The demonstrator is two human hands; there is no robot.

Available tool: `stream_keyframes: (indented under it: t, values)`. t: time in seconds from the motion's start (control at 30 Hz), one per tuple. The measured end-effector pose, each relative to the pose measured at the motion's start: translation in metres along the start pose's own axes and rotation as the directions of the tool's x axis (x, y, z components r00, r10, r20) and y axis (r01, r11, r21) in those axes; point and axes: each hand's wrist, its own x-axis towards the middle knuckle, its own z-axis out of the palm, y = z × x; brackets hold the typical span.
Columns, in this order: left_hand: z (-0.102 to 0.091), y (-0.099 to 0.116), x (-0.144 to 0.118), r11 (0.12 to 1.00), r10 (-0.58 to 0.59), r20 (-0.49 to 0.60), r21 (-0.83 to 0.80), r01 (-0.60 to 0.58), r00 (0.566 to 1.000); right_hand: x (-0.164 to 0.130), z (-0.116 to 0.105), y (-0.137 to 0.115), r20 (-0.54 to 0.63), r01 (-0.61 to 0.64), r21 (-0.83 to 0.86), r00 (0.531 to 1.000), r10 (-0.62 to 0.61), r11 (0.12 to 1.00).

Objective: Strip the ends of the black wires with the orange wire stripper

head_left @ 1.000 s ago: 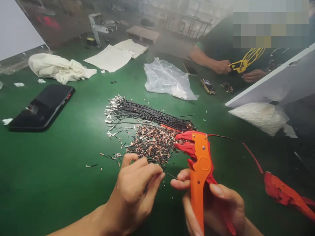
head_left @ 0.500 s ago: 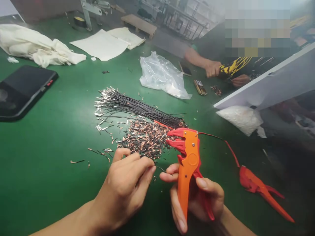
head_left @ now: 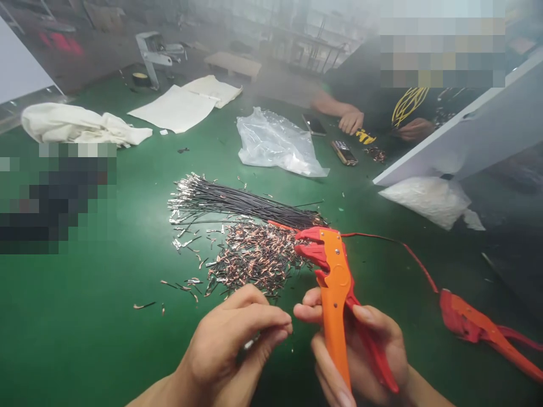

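My left hand (head_left: 237,339) is closed in a pinch just left of the tool. A small silvery end (head_left: 249,342) shows under its fingers, apparently part of a thin wire mostly hidden by the hand. My right hand (head_left: 373,345) grips an orange and red wire stripper (head_left: 337,282) upright, its jaws apart and facing left. Its forefinger reaches out past the handle toward the left fingertips. Beyond both hands lies a heap of short black wire offcuts with copper ends (head_left: 258,254). Behind that heap is a bundle of black wires (head_left: 241,200) with silvery terminals at the left end.
A second orange-red wire stripper (head_left: 479,322) lies at the right. Farther back are a clear plastic bag (head_left: 275,141), white sheets (head_left: 176,107), white cloth (head_left: 80,124) and a bag of white pieces (head_left: 428,198) by a pale panel (head_left: 462,124). A co-worker's hands (head_left: 352,120) handle yellow wires.
The view has shifted, so the table items sit lower. My left hand has come closer to the stripper and right forefinger; the thin black wire seen between the hands earlier no longer shows there.
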Motion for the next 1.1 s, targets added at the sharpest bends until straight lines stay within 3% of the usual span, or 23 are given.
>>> stream_keyframes:
  t: [0.13, 0.23, 0.4, 0.5, 0.6, 0.73, 0.93, 1.1]
  values:
    - [-0.002, -0.006, 0.001, 0.98, 0.0, -0.082, 0.199, 0.017, 0.997, 0.0, -0.003, 0.002, -0.096, -0.039, -0.094, 0.995, 0.03, 0.995]
    - [-0.003, -0.005, 0.005, 0.964, 0.024, -0.108, 0.265, 0.005, 0.994, 0.0, -0.001, 0.002, -0.051, -0.025, -0.041, 0.998, 0.023, 0.999]
    - [-0.007, 0.004, 0.011, 0.97, -0.007, -0.076, 0.242, 0.025, 0.997, 0.0, 0.002, -0.001, 0.033, -0.008, -0.02, 0.999, 0.009, 1.0]
    - [-0.015, 0.005, 0.011, 0.969, -0.046, -0.173, 0.233, 0.086, 0.984, 0.0, 0.002, -0.002, 0.039, -0.014, -0.104, 0.999, 0.018, 0.995]
    - [-0.024, 0.001, 0.008, 0.969, -0.074, -0.325, 0.202, 0.145, 0.943, -0.001, -0.001, 0.0, 0.05, -0.04, -0.152, 0.998, 0.048, 0.988]
    - [-0.03, 0.001, 0.005, 0.969, -0.012, -0.429, 0.216, 0.116, 0.903, -0.002, -0.005, 0.005, 0.046, -0.102, -0.157, 0.993, 0.11, 0.982]
    - [-0.033, 0.011, 0.014, 0.926, 0.138, -0.332, 0.377, -0.003, 0.933, -0.001, -0.007, 0.008, 0.104, -0.102, -0.159, 0.987, 0.12, 0.982]
    - [-0.036, 0.011, 0.013, 0.923, 0.091, -0.234, 0.385, 0.006, 0.968, -0.007, -0.017, 0.017, 0.045, -0.156, -0.23, 0.984, 0.17, 0.961]
